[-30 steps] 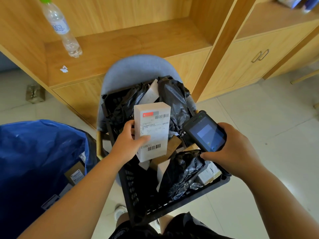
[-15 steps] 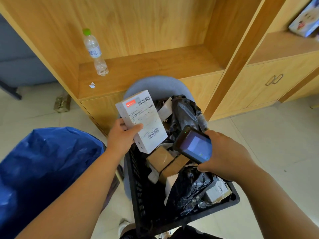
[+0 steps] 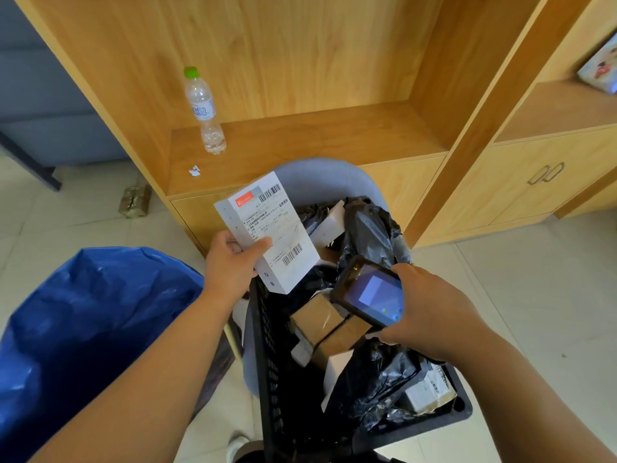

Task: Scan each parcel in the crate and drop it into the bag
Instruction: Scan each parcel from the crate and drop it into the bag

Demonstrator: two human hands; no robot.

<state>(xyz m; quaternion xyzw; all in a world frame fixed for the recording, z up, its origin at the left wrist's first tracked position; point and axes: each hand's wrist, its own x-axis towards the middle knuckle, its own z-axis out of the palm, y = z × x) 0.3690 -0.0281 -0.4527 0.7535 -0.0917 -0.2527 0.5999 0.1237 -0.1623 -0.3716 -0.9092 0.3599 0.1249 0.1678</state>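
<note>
My left hand grips a white box parcel with a shipping label and barcodes, held tilted above the left rim of the black crate. My right hand holds a black handheld scanner, screen lit, over the crate just right of the box. The crate holds black plastic-wrapped parcels, brown cardboard boxes and white boxes. The big blue bag stands open to the left of the crate.
The crate rests on a grey round-backed chair in front of a wooden cabinet. A plastic water bottle stands on the cabinet shelf. Tiled floor lies to the right and far left.
My left hand has lifted the white box up and to the left and tilted it. The scanner in my right hand has turned toward the box. The view has risen.
</note>
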